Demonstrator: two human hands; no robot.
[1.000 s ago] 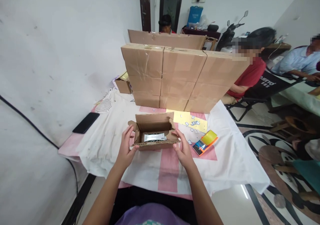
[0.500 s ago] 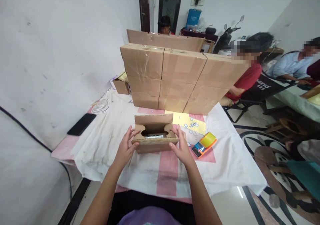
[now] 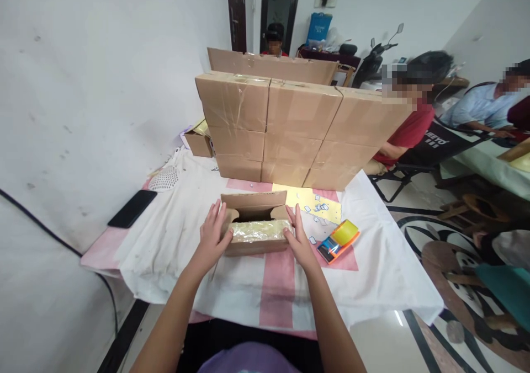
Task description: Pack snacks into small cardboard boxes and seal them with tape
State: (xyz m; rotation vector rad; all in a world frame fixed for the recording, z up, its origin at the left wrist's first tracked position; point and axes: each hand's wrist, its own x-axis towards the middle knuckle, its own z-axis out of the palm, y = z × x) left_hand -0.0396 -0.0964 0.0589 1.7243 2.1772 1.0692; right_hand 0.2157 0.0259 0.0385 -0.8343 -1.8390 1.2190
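A small brown cardboard box (image 3: pixel 255 230) stands on the cloth-covered table (image 3: pixel 372 273) in front of me. Its near flap is folded down over the opening and shows a shiny taped face; the far flap stands upright. My left hand (image 3: pixel 213 236) presses flat against the box's left end, fingers stretched upward. On the right end lies my right hand (image 3: pixel 298 239), also flat with fingers extended. What is inside the box is hidden.
A wall of sealed cardboard cartons (image 3: pixel 298 130) stands at the table's far side. A black phone (image 3: pixel 132 208) lies at left, an orange and yellow device (image 3: pixel 338 239) at right, a yellow sheet (image 3: pixel 308 199) with small stickers behind it. Other people sit at the right.
The box was open with a silver packet visible inside; the side flaps and near flap have been folded down, hiding the packet. Both hands moved in against the box ends.
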